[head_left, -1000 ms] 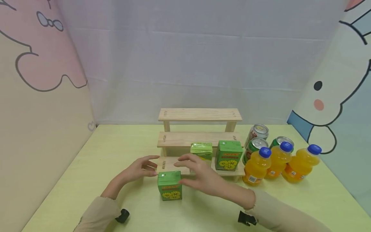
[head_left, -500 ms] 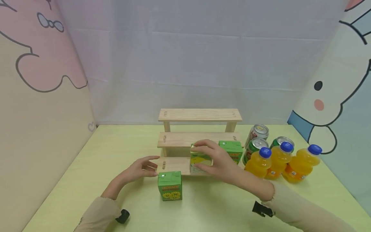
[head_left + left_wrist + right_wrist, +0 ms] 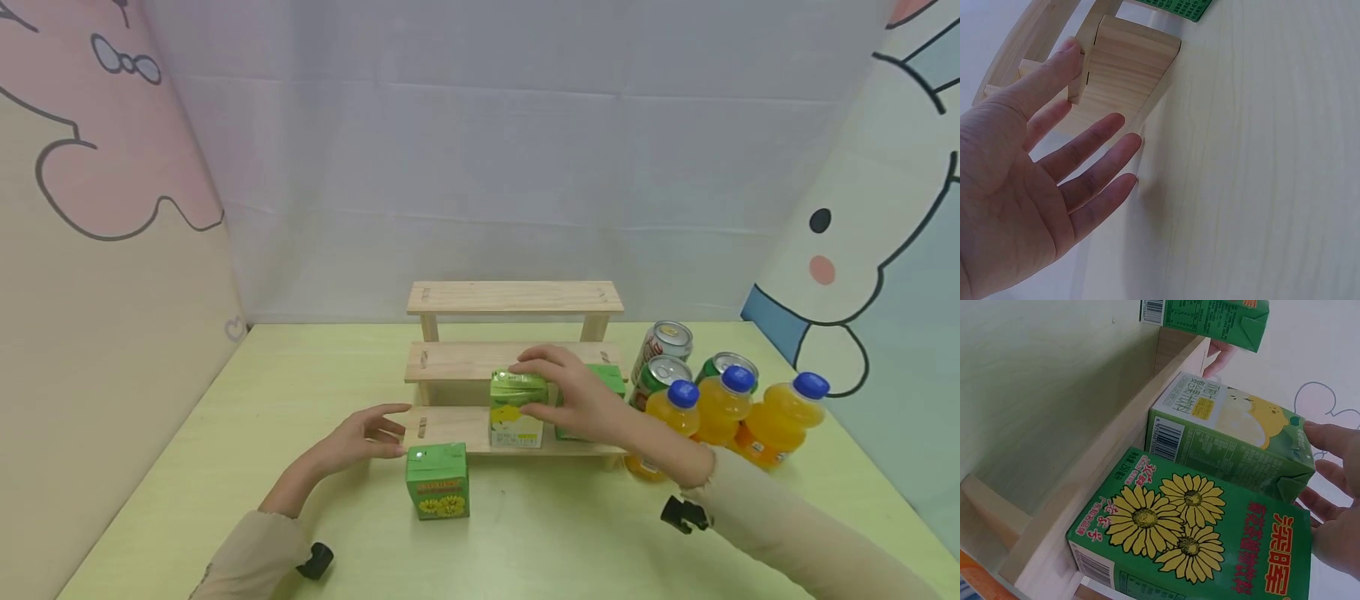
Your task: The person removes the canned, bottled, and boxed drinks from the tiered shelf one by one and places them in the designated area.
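Note:
On the lowest step of a wooden shelf (image 3: 450, 429), a light green drink carton (image 3: 517, 421) stands upright, yellow fruit printed on it. My right hand (image 3: 581, 396) holds its top, thumb at the front, fingers at the back; their tips are partly hidden in the right wrist view. Close beside it stands a dark green drink carton (image 3: 1191, 534) with yellow flowers, mostly behind my hand in the head view. A similar carton (image 3: 438, 483) stands in front of the shelf. My left hand (image 3: 360, 437) is at the shelf's left end, fingers extended and spread in the left wrist view.
To the right of the shelf are several drink cans (image 3: 671, 337) and orange juice bottles (image 3: 720, 408) with blue caps. The upper two steps (image 3: 513, 297) rise behind the cartons. A pale curtain (image 3: 495, 183) hangs behind the table (image 3: 300, 367).
My right hand has moved right, from near the front carton to the light green carton, then to that carton's right side. The left hand and the cartons have stayed in place.

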A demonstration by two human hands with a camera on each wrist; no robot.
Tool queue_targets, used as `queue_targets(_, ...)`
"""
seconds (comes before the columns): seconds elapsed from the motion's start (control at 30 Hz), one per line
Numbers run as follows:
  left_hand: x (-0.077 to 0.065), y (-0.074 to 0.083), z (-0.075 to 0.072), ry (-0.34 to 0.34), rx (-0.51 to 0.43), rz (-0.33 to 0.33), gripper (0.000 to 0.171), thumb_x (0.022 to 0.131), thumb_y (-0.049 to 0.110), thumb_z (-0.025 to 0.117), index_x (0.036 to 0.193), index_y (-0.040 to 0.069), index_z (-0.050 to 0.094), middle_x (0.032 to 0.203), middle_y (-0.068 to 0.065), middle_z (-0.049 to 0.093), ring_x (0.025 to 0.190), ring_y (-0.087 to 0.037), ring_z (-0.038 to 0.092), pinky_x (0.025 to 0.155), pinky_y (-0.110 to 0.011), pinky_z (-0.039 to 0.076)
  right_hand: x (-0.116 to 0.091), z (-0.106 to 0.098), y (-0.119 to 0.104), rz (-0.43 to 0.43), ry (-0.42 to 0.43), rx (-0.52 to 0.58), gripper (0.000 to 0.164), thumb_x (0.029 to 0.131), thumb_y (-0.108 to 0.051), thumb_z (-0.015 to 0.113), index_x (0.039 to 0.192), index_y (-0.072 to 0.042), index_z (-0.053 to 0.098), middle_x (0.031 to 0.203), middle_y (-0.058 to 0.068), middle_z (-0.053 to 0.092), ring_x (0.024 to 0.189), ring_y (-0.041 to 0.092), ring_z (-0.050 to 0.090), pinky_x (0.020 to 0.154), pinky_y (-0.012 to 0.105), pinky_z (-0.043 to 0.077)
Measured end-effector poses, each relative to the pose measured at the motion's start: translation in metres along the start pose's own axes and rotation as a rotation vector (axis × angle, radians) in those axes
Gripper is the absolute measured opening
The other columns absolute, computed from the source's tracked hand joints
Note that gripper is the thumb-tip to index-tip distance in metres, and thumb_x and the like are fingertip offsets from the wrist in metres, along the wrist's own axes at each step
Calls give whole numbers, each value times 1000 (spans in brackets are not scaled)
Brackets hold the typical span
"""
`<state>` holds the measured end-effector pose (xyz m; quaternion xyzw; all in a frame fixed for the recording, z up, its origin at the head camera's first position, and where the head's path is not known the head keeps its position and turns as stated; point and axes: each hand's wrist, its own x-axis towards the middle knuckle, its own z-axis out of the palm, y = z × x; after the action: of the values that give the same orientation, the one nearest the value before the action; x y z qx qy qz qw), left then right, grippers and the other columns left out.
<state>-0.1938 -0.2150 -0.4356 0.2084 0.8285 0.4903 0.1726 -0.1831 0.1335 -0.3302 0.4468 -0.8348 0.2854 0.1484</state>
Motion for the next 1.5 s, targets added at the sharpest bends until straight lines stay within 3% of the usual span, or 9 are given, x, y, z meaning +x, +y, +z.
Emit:
queue_targets(0.2, 1, 1, 1, 2, 1, 0, 65, 82, 22, 69, 137, 8, 38, 117, -21, 55, 107, -33, 54, 86, -46, 46, 2, 0, 1, 27, -64, 12, 36, 76, -11, 73, 110, -5, 61, 112, 10, 55, 101, 20, 54, 81, 32, 49)
queue_targets(0.43, 0, 0, 0, 1, -7, -4, 65, 81, 21, 69, 137, 8, 38, 117, -21, 55, 107, -33, 54, 85, -46, 46, 3, 1, 2, 8, -74, 5, 28, 77, -7, 71, 104, -6, 63, 107, 6, 56, 91, 14, 56, 72, 23, 50)
queue_targets(1.5, 0, 2, 0, 3, 7, -2, 65, 82, 22, 68, 137, 6, 37, 117, -22, 54, 107, -34, 53, 86, -47, 45, 2, 7, 2, -46, 5, 3, 26, 74, -3, 72, 101, -3, 69, 106, 12, 60, 92, 22, 58, 72, 27, 51)
